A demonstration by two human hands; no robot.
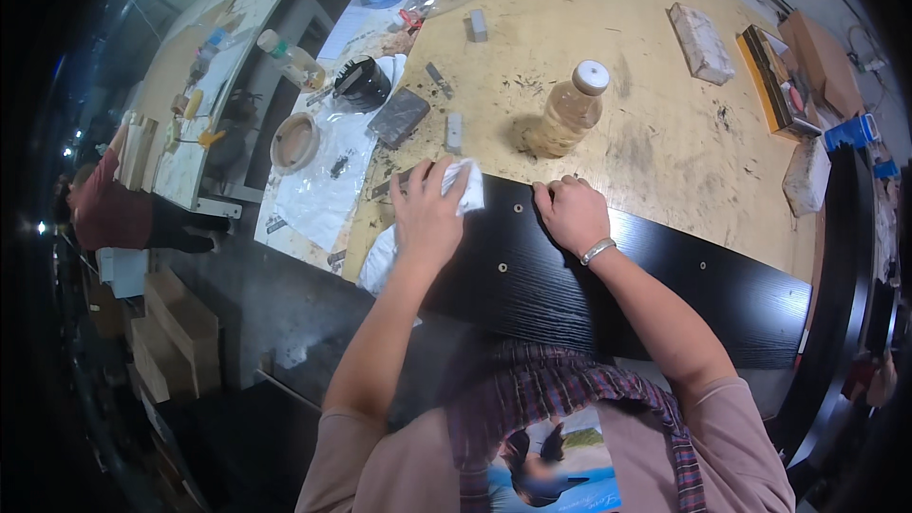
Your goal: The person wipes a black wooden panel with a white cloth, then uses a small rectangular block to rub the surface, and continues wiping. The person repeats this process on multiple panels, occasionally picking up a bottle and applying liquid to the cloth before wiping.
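Black wood-grain panel [532, 299] lies along near side of worktable [646, 0]. Left hand [427, 214] holds bunched white cloth [382, 255] at panel's left end, fingers bent over it. Right hand [577, 214] rests curled at panel's far edge; cannot tell whether it grips. Capped bottle [568, 123] of yellowish liquid stands just beyond. For good wiping, by judgement: cloth flat, pressure even, strokes along grain, care around small round fittings [518, 209]; right hand steadying panel, outside cloth's path, without nudging bottle.

I count one drilled board [556, 285], one held cloth [470, 190], one white-capped bottle [568, 119] and, seemingly, two wrapped blocks [701, 44] [807, 178].
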